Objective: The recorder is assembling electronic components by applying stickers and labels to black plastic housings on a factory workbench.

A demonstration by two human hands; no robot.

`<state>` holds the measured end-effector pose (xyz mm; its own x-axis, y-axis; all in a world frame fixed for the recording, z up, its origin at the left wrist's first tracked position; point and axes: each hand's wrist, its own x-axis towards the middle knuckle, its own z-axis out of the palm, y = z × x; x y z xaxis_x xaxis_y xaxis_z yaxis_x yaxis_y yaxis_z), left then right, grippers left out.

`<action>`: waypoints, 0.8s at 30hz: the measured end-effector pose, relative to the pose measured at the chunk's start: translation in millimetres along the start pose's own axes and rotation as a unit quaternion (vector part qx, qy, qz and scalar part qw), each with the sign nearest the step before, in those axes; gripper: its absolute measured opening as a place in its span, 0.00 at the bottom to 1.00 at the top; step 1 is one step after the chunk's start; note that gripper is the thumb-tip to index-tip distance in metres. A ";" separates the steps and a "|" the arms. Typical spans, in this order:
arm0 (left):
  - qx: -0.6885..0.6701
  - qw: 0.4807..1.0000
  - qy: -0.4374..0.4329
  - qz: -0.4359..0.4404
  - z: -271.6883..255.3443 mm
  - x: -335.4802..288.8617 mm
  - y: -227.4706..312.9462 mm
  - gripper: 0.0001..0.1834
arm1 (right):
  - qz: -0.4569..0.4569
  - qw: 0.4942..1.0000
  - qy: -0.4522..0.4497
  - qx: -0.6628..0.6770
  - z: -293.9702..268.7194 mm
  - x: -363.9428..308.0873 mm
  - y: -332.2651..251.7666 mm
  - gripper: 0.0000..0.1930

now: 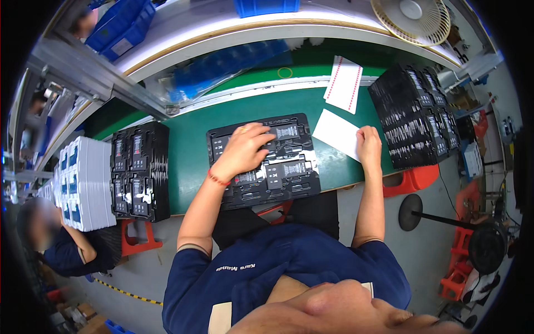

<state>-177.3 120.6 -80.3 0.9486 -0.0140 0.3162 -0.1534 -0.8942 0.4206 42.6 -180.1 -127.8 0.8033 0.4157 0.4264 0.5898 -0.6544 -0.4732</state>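
Note:
A black plastic tray (270, 197) lies on the green table in front of me, with flat black batteries (287, 132) in its compartments. My left hand (246, 147) rests over the tray's upper left part, palm down, its fingers apart and spread across a battery. Whether the fingertips press on anything beneath them is hidden. To the right of the tray, a plain white sheet (337, 132) lies at a slant on the table. My right hand (369, 146) has its fingers curled together at the sheet's right edge, holding it there.
White strips with red marks (344, 84) lie beyond the sheet. Stacks of black battery trays stand at right (414, 119) and left (140, 171), beside a white tray stack (88, 182). A shelf (311, 26) with a fan (411, 21) spans the back. Another person (67, 245) sits at left.

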 end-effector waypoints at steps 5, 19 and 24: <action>0.001 0.998 -0.066 -0.019 5.7 12.7 -4.0 0.27 | 0.044 0.989 -0.107 0.092 -34.2 1.6 -8.0 0.02; -0.065 0.985 0.163 -0.009 32.1 4.9 -23.4 0.08 | -0.006 0.845 -0.322 0.427 45.8 57.3 -131.8 0.07; -0.073 0.982 0.172 -0.014 32.8 5.8 -25.2 0.08 | -0.091 0.837 -0.390 0.374 62.2 62.8 -148.5 0.16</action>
<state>-158.8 128.4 -116.9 0.8067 0.1844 0.5615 -0.1908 -0.8179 0.5428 10.6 -17.5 -78.7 0.3318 0.9420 0.0496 0.3613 -0.0783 -0.9292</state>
